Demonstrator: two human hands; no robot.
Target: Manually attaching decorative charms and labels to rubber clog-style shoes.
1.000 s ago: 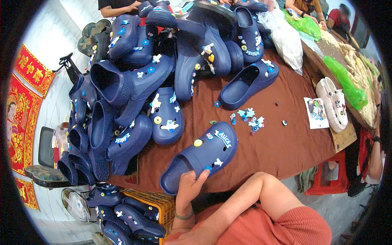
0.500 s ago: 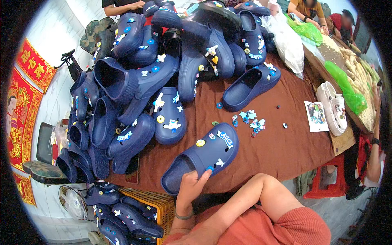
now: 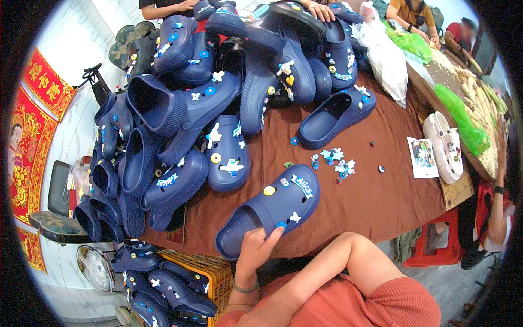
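Note:
My left hand (image 3: 255,249) grips a navy clog (image 3: 272,210) by the side of its opening, thumb on the outside. The clog's toe points up and right over the cloth. On it sit a lettered banner charm (image 3: 302,186), a yellow round charm (image 3: 269,191), a white figure charm (image 3: 295,217) and a blue charm by my thumb. Crossing my body, my right forearm (image 3: 313,272) runs down to the lower edge, where my right hand's fingers are out of sight. Beyond the clog's toe lies a small cluster of loose charms (image 3: 342,168).
Many decorated navy clogs are piled on the brown cloth (image 3: 376,212) at left and back; others fill an orange basket (image 3: 220,280). To the right are a printed sheet (image 3: 423,158) and a white clog (image 3: 445,148). Other people's hands show at the far side.
Another person's hand has come into sight at the top middle, by the clog pile. My left hand stays on the clog, nearly still; the view has shifted slightly.

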